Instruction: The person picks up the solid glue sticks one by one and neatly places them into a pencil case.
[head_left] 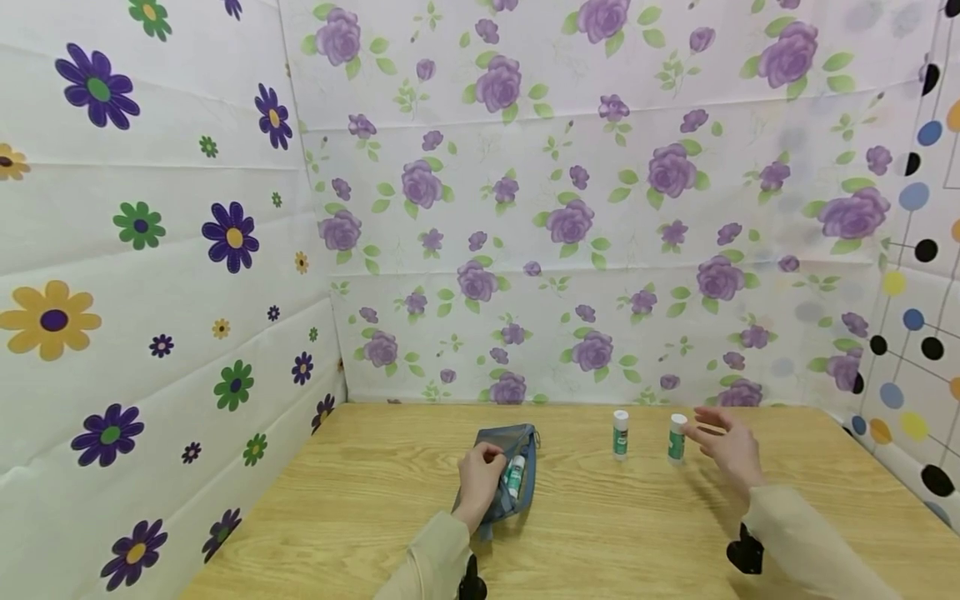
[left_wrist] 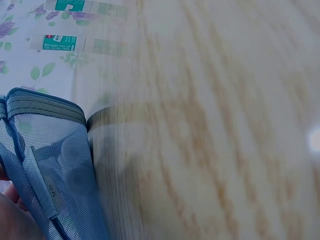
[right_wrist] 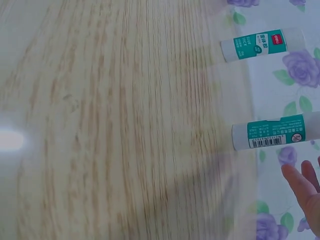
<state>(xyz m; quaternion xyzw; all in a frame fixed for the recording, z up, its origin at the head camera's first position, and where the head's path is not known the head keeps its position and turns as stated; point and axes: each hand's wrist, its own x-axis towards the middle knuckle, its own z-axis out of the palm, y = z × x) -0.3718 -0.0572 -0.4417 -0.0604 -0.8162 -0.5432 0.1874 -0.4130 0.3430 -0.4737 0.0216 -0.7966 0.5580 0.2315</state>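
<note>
A blue mesh zip pouch (head_left: 527, 475) lies unzipped on the table, with a glue stick (head_left: 516, 477) showing inside its opening. My left hand (head_left: 477, 479) grips the pouch's near-left edge with curled fingers; in the left wrist view the mesh pouch (left_wrist: 60, 165) partly covers that hand. Two white-and-green glue sticks stand upright to the right: a left one (head_left: 620, 435) and a right one (head_left: 677, 439). Beside the right one is my right hand (head_left: 729, 450), fingers extended. In the right wrist view a small gap separates its fingertips from the nearer glue stick (right_wrist: 275, 132).
The wood-grain table (head_left: 585, 533) spans the space below both hands. A rose-patterned cloth (head_left: 570, 225) hangs behind it, a flower-printed cloth (head_left: 172, 292) on the left and a dotted cloth (head_left: 911, 350) on the right.
</note>
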